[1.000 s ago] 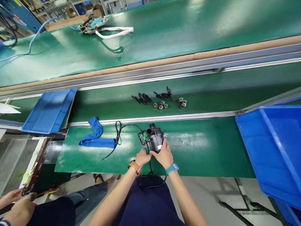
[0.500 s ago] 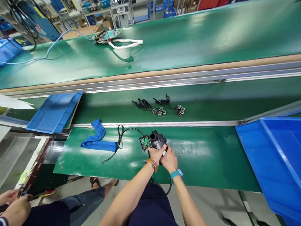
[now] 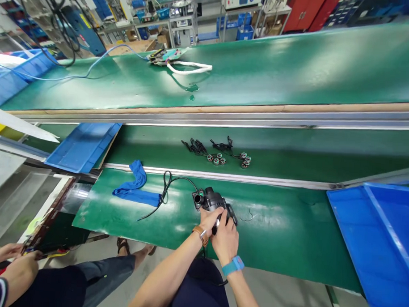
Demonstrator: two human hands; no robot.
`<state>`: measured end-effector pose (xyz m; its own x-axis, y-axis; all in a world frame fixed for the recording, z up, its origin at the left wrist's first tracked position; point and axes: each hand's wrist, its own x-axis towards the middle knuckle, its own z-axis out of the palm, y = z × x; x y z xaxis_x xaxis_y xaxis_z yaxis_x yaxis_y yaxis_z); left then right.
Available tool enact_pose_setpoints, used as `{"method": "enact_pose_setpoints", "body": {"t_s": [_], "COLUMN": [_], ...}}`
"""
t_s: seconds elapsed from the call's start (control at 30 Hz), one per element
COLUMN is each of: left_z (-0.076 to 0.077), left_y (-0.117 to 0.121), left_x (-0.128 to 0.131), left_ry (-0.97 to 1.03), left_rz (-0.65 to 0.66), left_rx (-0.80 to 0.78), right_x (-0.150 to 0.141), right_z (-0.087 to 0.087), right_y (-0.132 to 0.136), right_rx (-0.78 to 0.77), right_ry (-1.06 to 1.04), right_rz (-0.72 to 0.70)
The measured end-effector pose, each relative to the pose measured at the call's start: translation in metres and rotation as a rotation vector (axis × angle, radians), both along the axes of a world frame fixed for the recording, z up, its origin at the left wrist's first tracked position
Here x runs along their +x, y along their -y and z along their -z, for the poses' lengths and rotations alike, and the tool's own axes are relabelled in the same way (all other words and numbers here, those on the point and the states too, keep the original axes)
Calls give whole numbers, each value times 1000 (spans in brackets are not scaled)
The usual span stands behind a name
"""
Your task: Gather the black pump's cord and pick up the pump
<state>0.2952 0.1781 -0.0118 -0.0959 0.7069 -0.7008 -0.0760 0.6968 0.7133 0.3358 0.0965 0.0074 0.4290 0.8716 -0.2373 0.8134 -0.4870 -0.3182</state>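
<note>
The left hand (image 3: 209, 221) and right hand (image 3: 225, 239) are closed around the black pump housing (image 3: 214, 201), gripping it from the near side over the green counter (image 3: 289, 237). Its round port points left, toward the blue cloth (image 3: 136, 191), its long axis slanting gently down to the right. A black cord (image 3: 168, 188) loops away leftward.

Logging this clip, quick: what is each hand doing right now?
Left hand: closed, holding the black pump.
Right hand: closed, holding the same pump.
</note>
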Motion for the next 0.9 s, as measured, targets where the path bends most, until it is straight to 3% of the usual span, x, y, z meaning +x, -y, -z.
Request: {"method": "enact_pose_setpoints", "body": {"t_s": [0.1, 0.17, 0.23, 0.27, 0.3, 0.37, 0.47, 0.53, 0.63, 0.77, 0.83, 0.9], "left_z": [-9, -19, -31, -38, -45, -57, -70, -75, -78, -74, -68, -62], "left_y": [4, 3, 0, -3, -5, -11, -18, -20, -20, -19, -21, -25], "left_x": [-21, -37, -55, -64, -75, -99, -140, -169, -210, -259, -288, -323], "left_ry": [202, 273, 297, 304, 310, 323, 331, 319, 297, 300, 301, 277], "left_rz": [-20, -72, -156, -197, -236, -309, -439, -546, -691, -806, -853, -897], "left_rx": [109, 143, 184, 213, 243, 295, 333, 334, 362, 368, 375, 376], "right_x": [12, 24, 27, 23, 15, -11, -53, -74, -104, -146, -153, -143], "right_z": [22, 45, 70, 83, 95, 114, 127, 123, 99, 69, 67, 70], "right_y": [34, 48, 47, 42, 33, 15, -5, -11, -17, -18, -15, -13], "right_rx": [337, 525, 501, 445, 388, 303, 238, 212, 97, -371, -602, -666], "right_ry": [-307, -532, -630, -661, -687, -710, -668, -663, -850, -1232, -1270, -1170], "right_rz": [-6, 296, 550, 549, 477, 201, -67, -184, -409, -637, -681, -701]}}
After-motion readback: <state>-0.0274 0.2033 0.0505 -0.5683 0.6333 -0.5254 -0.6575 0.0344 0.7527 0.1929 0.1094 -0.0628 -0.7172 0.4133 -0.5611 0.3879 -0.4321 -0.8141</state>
